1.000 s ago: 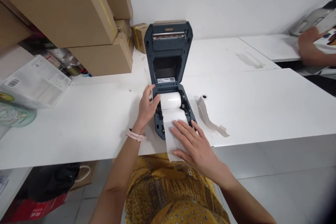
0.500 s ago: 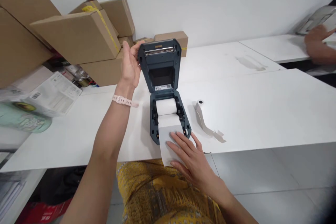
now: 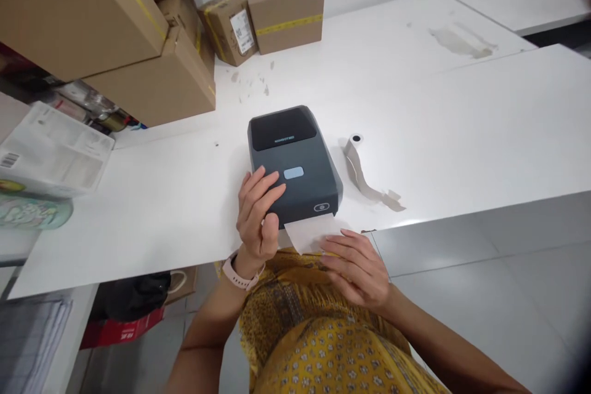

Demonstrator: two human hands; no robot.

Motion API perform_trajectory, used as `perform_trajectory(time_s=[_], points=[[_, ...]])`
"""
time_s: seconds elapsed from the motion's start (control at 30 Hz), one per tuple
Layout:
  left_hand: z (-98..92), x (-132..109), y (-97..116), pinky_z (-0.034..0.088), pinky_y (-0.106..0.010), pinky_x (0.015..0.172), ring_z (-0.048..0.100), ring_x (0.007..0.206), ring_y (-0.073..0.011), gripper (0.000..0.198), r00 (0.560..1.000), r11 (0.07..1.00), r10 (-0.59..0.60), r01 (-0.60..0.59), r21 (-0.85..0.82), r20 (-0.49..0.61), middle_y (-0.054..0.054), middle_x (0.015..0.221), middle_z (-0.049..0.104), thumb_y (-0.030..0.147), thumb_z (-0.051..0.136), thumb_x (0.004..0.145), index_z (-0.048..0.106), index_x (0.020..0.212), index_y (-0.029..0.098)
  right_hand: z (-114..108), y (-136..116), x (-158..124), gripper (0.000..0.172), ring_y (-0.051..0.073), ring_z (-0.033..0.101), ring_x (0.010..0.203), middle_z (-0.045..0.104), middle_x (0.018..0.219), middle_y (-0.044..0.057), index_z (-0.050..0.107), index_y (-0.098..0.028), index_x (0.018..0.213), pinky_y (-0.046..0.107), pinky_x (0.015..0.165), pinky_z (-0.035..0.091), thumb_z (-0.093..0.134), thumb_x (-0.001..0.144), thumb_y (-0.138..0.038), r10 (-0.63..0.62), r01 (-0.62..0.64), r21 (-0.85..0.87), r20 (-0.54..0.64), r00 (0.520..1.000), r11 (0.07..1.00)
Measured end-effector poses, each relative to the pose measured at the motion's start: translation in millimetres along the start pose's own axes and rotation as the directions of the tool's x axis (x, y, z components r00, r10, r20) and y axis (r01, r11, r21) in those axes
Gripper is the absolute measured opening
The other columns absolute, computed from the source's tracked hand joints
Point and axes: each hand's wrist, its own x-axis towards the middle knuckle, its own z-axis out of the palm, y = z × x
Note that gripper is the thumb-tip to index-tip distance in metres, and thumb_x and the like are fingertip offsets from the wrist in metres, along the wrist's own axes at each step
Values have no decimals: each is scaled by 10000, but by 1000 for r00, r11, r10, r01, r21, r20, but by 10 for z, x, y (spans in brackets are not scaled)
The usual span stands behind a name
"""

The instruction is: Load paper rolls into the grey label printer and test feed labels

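Note:
A dark grey label printer stands near the table's front edge with its lid down. A strip of white label paper sticks out of its front slot and overhangs the edge. My left hand lies on the front left corner of the lid, fingers spread, beside the light blue button. At the right side of the paper is my right hand, its fingers stretched out and the tips touching the strip. The paper roll inside the printer is hidden. Right of the printer lies a small paper roll with its torn tail unrolled.
Cardboard boxes are piled at the back left, with a taped box against the wall. A white carton and a green bottle sit at the left. The white table has a worn patch at the back right.
The printer's lid, raised earlier in my left hand, is now down. My left hand has come down and forward onto it. My right hand has shifted to the paper's right edge. The view has tilted.

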Motion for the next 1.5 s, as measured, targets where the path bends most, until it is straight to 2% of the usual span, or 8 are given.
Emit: perform_trajectory(time_s=[0.13,0.27,0.37,0.6,1.1,1.27,1.37,1.5], points=[[43,-138,-89,342,-662,1293,486,1523,-327,426,1000,1000,-2,2,2,4,-31,1395,694,425,343,1065,671,1323,340,-47,68,121,619,289,788,934,824,1044,10,523,-471,1523,549,769,652,525,960,-215,72,-83,-33,-238,969,996],[72,-203,-125,278,-675,1322,426,1568,-338,445,999,999,-24,26,-32,41,-24,1443,664,406,320,1063,636,1371,351,0,158,469,511,376,644,1338,713,1364,62,514,-445,1529,669,1083,535,354,1048,-378,375,-397,12,-356,856,918],[111,-235,-138,331,-651,1303,469,1540,-320,424,1000,1000,11,-11,-6,-9,-20,1425,675,369,323,1069,642,1348,350,80,215,734,586,402,386,1580,492,1641,42,379,-407,1625,668,1223,418,183,1085,-517,564,-542,158,-252,787,826],[214,-215,-192,450,-579,1229,574,1442,-288,393,973,979,199,-193,58,-120,-55,1338,722,271,357,1055,656,1311,254,232,351,965,491,315,340,1620,430,1705,5,473,-391,1571,638,1308,325,379,1106,-518,417,-358,302,-159,895,883],[219,-305,-247,400,-579,1257,610,1393,-276,347,982,991,124,-131,-41,-140,-11,1268,763,313,422,1052,697,1263,330,216,352,1014,412,354,379,1598,394,1726,-9,583,-377,1475,683,1291,329,457,1084,-410,349,-333,135,-119,929,933],[235,-192,-197,428,-569,1221,636,1348,-275,354,979,989,132,-140,-42,-155,-13,1264,761,263,423,1033,717,1224,313,131,404,1077,400,303,379,1607,586,1588,-58,644,-417,1400,677,1333,213,406,1096,-313,218,-217,33,-26,976,976],[203,-211,-117,509,-555,1092,691,1221,-283,338,964,995,33,-56,-82,-262,-25,1127,779,272,410,1026,744,1077,291,118,456,1085,402,296,412,1591,665,1499,-47,658,-403,1397,655,1330,247,400,1098,-329,174,-173,70,-7,985,982],[68,-477,101,481,-345,642,606,659,-179,331,852,976,-187,104,-193,-489,1,672,609,288,457,1008,658,749,242,148,493,1069,406,300,420,1586,671,1488,-28,667,-381,1387,642,1320,283,371,1111,-407,159,-154,108,-38,987,982]])
